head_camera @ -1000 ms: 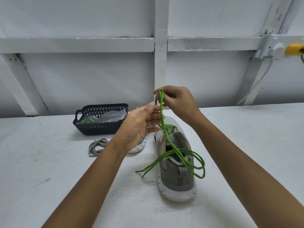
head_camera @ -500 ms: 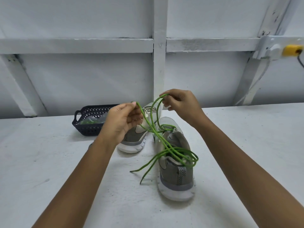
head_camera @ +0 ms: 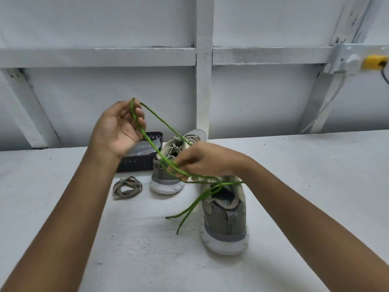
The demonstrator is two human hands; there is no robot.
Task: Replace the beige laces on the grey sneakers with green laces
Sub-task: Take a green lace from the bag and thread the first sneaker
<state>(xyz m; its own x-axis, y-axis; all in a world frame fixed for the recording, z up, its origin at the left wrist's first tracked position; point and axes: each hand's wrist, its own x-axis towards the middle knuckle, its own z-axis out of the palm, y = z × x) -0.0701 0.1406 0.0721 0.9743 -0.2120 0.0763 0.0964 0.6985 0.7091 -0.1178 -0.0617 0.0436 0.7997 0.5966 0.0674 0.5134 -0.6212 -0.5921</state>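
From the head view, the left hand [head_camera: 120,127] is raised with its palm turned toward the camera, fingers curled round a loop of the green lace [head_camera: 160,119]. The right hand [head_camera: 204,161] sits lower, forearm reaching in from the right, fingertips [head_camera: 180,171] pinching the lace strands just above the near sneaker [head_camera: 226,218]. Both lace ends trail onto the white surface [head_camera: 315,186]. The far sneaker [head_camera: 166,178] stands behind. A loose beige lace [head_camera: 126,187] lies beside it, near a dark basket [head_camera: 139,163].
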